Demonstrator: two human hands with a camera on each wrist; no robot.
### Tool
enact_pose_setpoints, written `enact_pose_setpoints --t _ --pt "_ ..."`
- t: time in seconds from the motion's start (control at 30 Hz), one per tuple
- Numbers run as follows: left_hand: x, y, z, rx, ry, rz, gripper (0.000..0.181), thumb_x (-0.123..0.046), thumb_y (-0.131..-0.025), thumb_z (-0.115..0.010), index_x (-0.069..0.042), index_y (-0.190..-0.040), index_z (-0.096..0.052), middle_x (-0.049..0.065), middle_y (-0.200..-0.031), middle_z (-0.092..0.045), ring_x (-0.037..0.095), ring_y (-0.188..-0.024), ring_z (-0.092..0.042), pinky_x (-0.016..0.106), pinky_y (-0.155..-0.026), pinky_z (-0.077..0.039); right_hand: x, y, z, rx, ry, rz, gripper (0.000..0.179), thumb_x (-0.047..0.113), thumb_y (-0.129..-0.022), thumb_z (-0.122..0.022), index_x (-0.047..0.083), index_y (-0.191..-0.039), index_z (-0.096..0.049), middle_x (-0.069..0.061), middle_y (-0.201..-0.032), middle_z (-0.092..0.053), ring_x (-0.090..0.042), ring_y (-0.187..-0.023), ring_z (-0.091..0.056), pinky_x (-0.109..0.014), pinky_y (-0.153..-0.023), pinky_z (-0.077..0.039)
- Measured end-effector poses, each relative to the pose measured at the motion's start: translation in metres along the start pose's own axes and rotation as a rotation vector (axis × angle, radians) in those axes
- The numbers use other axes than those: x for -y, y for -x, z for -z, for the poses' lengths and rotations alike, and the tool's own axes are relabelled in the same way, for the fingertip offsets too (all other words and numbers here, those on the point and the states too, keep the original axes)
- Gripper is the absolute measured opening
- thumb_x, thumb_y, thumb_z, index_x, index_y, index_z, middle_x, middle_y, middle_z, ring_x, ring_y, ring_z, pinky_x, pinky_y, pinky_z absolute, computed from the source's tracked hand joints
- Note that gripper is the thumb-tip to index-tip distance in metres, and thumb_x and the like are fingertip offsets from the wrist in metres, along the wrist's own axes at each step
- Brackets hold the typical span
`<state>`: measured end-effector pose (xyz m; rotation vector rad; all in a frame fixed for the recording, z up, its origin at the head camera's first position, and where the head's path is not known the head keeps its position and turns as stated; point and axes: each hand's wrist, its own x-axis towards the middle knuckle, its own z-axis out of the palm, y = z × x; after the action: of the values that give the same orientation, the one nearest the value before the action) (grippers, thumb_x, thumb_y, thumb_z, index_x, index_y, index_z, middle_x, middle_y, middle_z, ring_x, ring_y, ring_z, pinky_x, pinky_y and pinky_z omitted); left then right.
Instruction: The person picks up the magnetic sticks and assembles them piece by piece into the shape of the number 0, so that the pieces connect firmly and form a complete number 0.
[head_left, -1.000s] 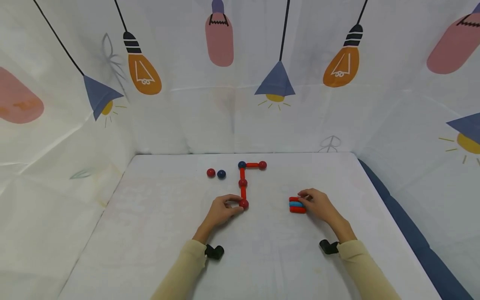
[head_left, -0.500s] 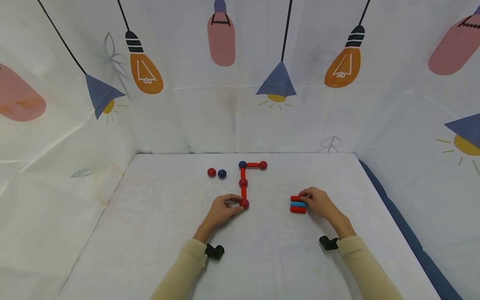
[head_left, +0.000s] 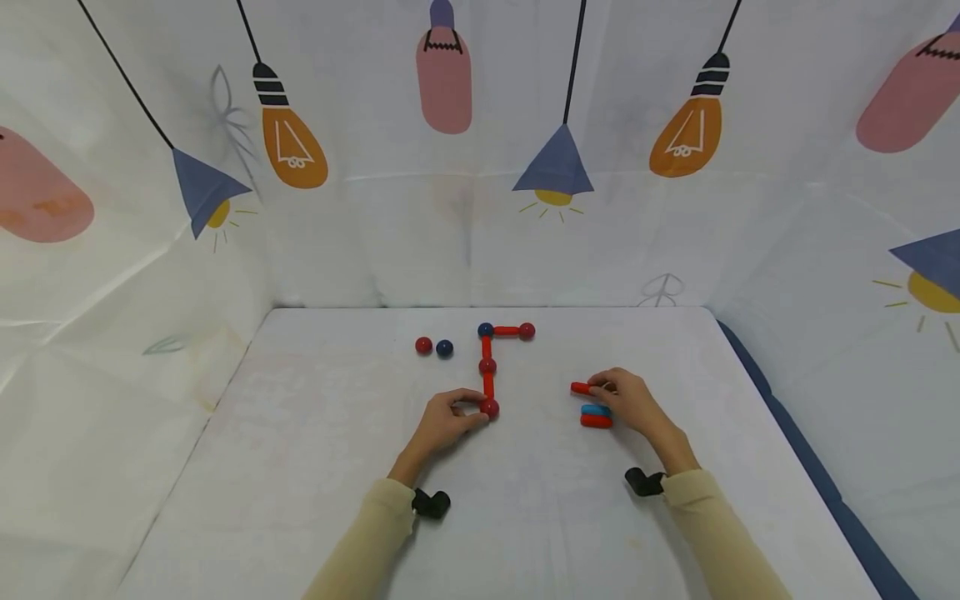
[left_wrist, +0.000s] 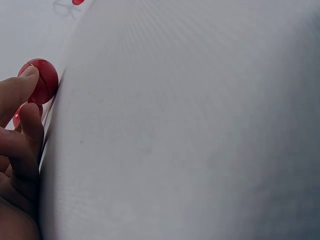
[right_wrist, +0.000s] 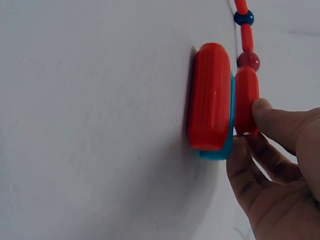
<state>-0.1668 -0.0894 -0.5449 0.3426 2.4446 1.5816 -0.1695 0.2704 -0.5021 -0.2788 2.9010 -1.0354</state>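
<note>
A chain of red rods and balls lies on the white table, with a blue ball (head_left: 486, 330) at its far corner and a red ball (head_left: 527, 332) ending its short arm. My left hand (head_left: 441, 423) pinches the red ball (head_left: 491, 408) at the near end; the left wrist view shows thumb and finger on that ball (left_wrist: 46, 82). My right hand (head_left: 628, 402) holds a red rod (head_left: 580, 388) by one end, between thumb and fingers (right_wrist: 262, 112). Just nearer than it, a blue rod (head_left: 596, 410) and another red rod (head_left: 596, 422) lie side by side.
Left of the chain, a loose red ball (head_left: 423, 345) and a loose dark blue ball (head_left: 445, 348) sit on the table (head_left: 300, 467). A white printed sheet (head_left: 360, 242) stands behind the table and along its sides.
My right hand has drawn the far red rod off the row of rods, moving it away from me and slightly left. The left hand keeps its place on the end ball.
</note>
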Motion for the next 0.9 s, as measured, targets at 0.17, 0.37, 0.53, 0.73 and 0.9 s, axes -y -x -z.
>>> enact_pose_setpoints --t 0.17,0.37,0.53,0.73,0.9 --pt "0.0 0.0 -0.001 0.003 -0.002 -0.002 0.032 -0.025 -0.091 -0.08 -0.019 -0.122 -0.074 0.0 -0.115 -0.073 0.015 -0.071 -0.056 0.023 -0.065 -0.047 0.009 -0.003 -0.003 0.007 -0.014 0.005 0.023 0.014 -0.102 -0.064 -0.002 -0.117 -0.071 -0.021 -0.118 -0.068 -0.034 -0.105 -0.066 -0.052 -0.093 -0.056" --pt "0.001 0.0 -0.001 -0.003 -0.007 -0.008 0.031 -0.024 -0.091 -0.079 -0.019 -0.121 -0.074 0.0 -0.115 -0.073 0.014 -0.071 -0.056 0.022 -0.065 -0.046 0.018 -0.009 -0.01 0.012 -0.021 0.012 0.023 0.016 -0.102 -0.065 0.0 -0.117 -0.072 -0.019 -0.118 -0.068 -0.033 -0.106 -0.067 -0.05 -0.093 -0.055" --pt "0.001 0.0 -0.001 -0.003 -0.002 -0.021 0.031 -0.024 -0.091 -0.079 -0.018 -0.121 -0.074 0.001 -0.116 -0.073 0.013 -0.071 -0.055 0.022 -0.064 -0.046 0.025 -0.013 -0.015 0.017 -0.044 0.02 0.023 0.016 -0.101 -0.066 0.001 -0.117 -0.072 -0.018 -0.117 -0.069 -0.032 -0.105 -0.067 -0.05 -0.093 -0.056" --pt "0.002 0.0 -0.001 -0.007 -0.004 -0.022 0.031 -0.023 -0.091 -0.079 -0.017 -0.121 -0.074 0.002 -0.115 -0.074 0.013 -0.07 -0.055 0.021 -0.064 -0.046 0.033 -0.018 -0.022 0.024 -0.071 0.045 0.022 0.016 -0.101 -0.067 0.001 -0.116 -0.073 -0.018 -0.117 -0.069 -0.031 -0.104 -0.067 -0.048 -0.092 -0.056" --pt "0.0 0.0 -0.001 -0.013 0.003 -0.013 0.031 -0.023 -0.091 -0.08 -0.017 -0.121 -0.075 0.002 -0.115 -0.073 0.014 -0.071 -0.055 0.022 -0.063 -0.045 0.042 -0.021 -0.027 0.034 -0.081 0.042 0.022 0.016 -0.1 -0.067 0.002 -0.117 -0.072 -0.016 -0.117 -0.069 -0.03 -0.105 -0.067 -0.048 -0.094 -0.056"
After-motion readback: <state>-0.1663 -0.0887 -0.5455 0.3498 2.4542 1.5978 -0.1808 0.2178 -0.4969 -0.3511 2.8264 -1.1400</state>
